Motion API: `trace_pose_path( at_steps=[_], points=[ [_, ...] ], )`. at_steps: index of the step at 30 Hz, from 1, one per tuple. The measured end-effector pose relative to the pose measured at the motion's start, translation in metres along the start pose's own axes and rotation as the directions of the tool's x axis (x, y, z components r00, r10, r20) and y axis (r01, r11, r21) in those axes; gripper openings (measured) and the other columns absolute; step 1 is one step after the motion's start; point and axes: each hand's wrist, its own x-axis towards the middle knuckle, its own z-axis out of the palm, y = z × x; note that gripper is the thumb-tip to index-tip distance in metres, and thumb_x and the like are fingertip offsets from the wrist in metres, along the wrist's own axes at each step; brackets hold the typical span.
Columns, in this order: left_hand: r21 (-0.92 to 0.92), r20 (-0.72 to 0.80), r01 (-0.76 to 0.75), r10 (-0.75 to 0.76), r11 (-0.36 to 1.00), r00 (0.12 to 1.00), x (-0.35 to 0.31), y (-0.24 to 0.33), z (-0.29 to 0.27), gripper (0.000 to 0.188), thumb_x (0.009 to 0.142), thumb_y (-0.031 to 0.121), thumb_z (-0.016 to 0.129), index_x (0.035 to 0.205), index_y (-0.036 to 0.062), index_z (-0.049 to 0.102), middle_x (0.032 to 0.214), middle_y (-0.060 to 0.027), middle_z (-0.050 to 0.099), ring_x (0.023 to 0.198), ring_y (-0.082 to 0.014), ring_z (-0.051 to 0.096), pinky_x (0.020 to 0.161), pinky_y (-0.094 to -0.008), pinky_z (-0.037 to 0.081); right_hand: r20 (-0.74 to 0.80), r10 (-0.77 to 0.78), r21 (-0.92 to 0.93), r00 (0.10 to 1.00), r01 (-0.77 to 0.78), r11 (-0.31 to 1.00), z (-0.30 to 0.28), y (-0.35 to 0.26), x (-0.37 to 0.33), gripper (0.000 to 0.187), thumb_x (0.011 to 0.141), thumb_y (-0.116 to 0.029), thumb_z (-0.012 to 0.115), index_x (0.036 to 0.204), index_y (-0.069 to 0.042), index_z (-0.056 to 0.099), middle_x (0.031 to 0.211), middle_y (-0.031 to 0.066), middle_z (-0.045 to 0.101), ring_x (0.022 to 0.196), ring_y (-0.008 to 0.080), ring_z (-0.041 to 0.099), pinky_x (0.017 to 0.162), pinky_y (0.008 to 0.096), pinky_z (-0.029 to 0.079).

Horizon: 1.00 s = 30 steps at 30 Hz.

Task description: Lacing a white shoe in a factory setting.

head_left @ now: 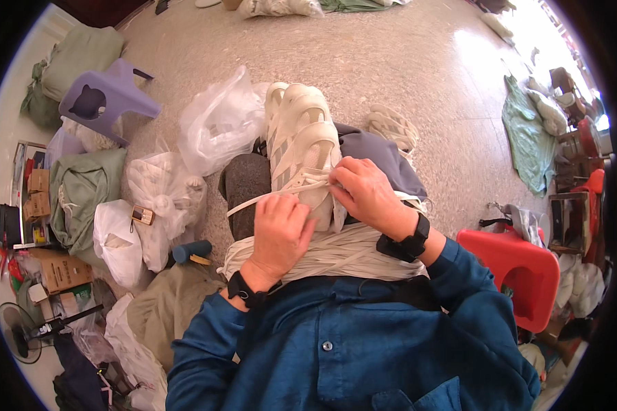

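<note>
Basically both hands work a white sneaker (300,147) on the lap: left hand (280,229) clenched on a flat white lace (253,200), right hand (367,194) pinching lace at the eyelets. Loose lace bundle (343,255) just below both grips could tangle, or the lace slip free.

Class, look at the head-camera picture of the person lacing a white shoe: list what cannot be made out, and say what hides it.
1. Head view: the toe end of the white shoe near the person, covered by both hands.
2. Left hand: its fingertips curl under, so its grip on the flat white lace is unseen.
3. White plastic bags: contents blurred by the film.
4. Red stool: its far side is crowded by the dark rim.
</note>
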Motion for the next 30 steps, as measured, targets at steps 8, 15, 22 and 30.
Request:
trace_pose_path(
  at_steps=[8,15,22,30],
  points=[
    [0.069,0.116,0.029,-0.037,0.997,0.993,0.005,0.002,0.014,0.027,0.073,0.016,0.082,0.089,0.0083,0.062,0.093,-0.0095,0.054,0.096,-0.0304,0.055,0.092,-0.0458,0.04,0.026,0.091,0.188,0.996,-0.094,0.978,0.006,0.016,0.007,0.007,0.088,-0.005,0.067,0.086,-0.002,0.062,0.094,0.01,0.061,0.083,0.0269,0.061,0.079,0.0366,0.047],
    [0.074,0.117,0.02,-0.028,0.997,0.993,0.001,-0.001,0.02,0.02,0.077,0.014,0.078,0.088,0.0078,0.063,0.093,-0.0106,0.054,0.096,-0.0309,0.055,0.095,-0.0475,0.04,0.342,0.238,0.362,0.909,-0.361,0.86,-0.015,0.011,0.019,0.012,0.096,-0.012,0.064,0.092,-0.001,0.064,0.104,0.0092,0.059,0.091,0.0159,0.056,0.081,0.028,0.047],
    [0.062,0.114,0.015,-0.022,0.998,0.993,0.003,0.0,0.016,0.016,0.078,0.012,0.076,0.088,0.0067,0.064,0.092,-0.011,0.053,0.097,-0.0317,0.056,0.102,-0.0517,0.04,0.17,0.066,0.372,0.983,-0.127,0.919,-0.012,0.008,0.007,0.012,0.088,-0.007,0.072,0.098,-0.002,0.067,0.11,0.0106,0.061,0.102,0.027,0.061,0.089,0.0366,0.049],
    [0.067,0.309,-0.102,0.077,0.993,0.948,0.0,-0.005,-0.001,0.008,0.078,0.012,0.074,0.081,0.0077,0.068,0.095,-0.0075,0.053,0.099,-0.029,0.054,0.111,-0.062,0.034,0.141,0.045,0.294,0.989,-0.085,0.952,-0.005,0.012,0.003,0.012,0.084,0.0,0.068,0.096,-0.002,0.065,0.111,0.0133,0.06,0.101,0.0324,0.061,0.089,0.0388,0.049]
  ],
)
